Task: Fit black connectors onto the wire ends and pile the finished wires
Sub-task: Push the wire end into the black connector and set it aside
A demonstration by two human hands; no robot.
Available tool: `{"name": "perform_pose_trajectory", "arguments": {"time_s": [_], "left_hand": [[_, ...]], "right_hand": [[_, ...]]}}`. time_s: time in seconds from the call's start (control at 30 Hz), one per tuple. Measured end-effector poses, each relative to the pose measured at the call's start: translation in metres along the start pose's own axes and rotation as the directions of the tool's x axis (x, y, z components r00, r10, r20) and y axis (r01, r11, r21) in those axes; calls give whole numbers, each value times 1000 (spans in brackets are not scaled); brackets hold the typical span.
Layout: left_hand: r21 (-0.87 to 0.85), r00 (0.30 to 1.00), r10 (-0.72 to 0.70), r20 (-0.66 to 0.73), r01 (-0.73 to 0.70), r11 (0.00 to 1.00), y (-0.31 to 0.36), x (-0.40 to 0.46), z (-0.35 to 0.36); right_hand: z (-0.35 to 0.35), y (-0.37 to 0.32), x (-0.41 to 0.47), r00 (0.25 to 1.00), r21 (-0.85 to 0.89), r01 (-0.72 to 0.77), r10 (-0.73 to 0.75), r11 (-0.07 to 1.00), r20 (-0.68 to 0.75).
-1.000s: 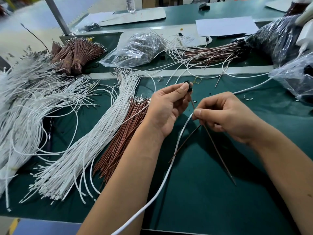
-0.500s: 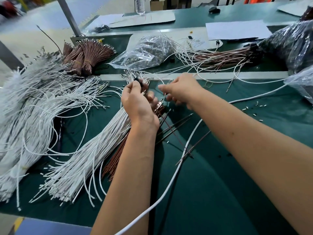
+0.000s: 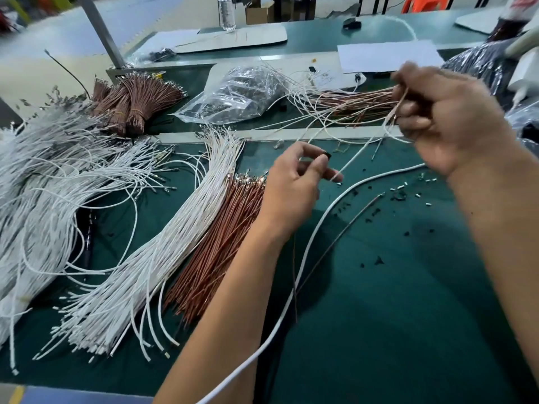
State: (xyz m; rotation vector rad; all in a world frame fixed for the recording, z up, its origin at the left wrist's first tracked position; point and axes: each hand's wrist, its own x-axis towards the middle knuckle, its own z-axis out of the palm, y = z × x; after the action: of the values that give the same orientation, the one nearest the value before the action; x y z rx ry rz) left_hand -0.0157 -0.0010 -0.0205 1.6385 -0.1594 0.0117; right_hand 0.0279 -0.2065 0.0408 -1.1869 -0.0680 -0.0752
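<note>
Green mat [image 3: 379, 330]; connector [image 3: 327, 155] at left hand [image 3: 294, 185] fingertips

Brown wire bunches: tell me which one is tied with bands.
The brown wire bunch at the far left, tied with yellowish bands. The loose brown wires beside the left hand and those at the right hand show no bands.
</note>
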Motion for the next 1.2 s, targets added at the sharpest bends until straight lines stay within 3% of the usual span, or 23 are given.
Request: {"name": "perform_pose_trajectory", "arguments": {"time_s": [0.13, 0.3, 0.4, 0.53, 0.6, 0.8, 1.0, 1.2], "left_hand": [[-41, 990, -39, 132, 45, 998, -1, -3, 10], [24, 968, -17, 248, 12, 1000, -7, -3, 9], [-27, 977, -9, 213, 15, 1000, -6, -4, 14], [-172, 995, -67, 75, 79, 982, -7, -2, 18], [-195, 995, -82, 65, 93, 976, -7, -3, 20], [-230, 987, -130, 98, 150, 962, -7, -4, 22], [-310, 985, -174, 21, 172, 935, -9, 1, 11], [-234, 975, -169, 144, 199, 952, -11, -2, 11]], "right_hand": [[-36, 7, 0, 988, 96, -31, 45, 995, -149], [-56, 24, 1, 965, 204, -42, 93, 978, -245], [-53, 28, -3, 974, 168, -63, 97, 984, -205], [-32, 46, -26, 983, -183, -180, 168, 967, -74], [-18, 57, -40, 980, -265, -198, 198, 944, -26], [-9, 62, -52, 983, -162, -181, 176, 970, -44], [-19, 54, -51, 994, 0, -111, 111, 994, -17], [-19, 53, -51, 1000, 44, -2, 3, 999, -26]]}}
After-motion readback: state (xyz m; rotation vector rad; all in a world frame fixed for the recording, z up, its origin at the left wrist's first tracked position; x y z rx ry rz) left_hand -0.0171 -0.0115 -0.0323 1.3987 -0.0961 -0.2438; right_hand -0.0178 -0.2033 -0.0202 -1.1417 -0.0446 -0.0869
